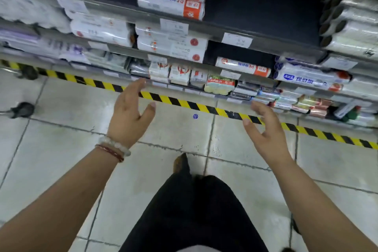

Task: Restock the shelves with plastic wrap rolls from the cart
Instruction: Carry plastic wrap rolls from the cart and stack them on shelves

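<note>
Pale tiled shop floor (pixel 61 159) below, crossed by yellow-and-black hazard tape (pixel 184 103). Left hand (pixel 128 116) raised, fingers spread and holding nothing. White-and-orange wrapped plastic wrap rolls (pixel 171 4) stacked on grey metal shelves (pixel 266 37), well beyond the fingertips. Right hand (pixel 266 129) likewise splayed, empty. Likely between loads: next move probably calls for turning to the unseen cart and gripping another roll.
</note>
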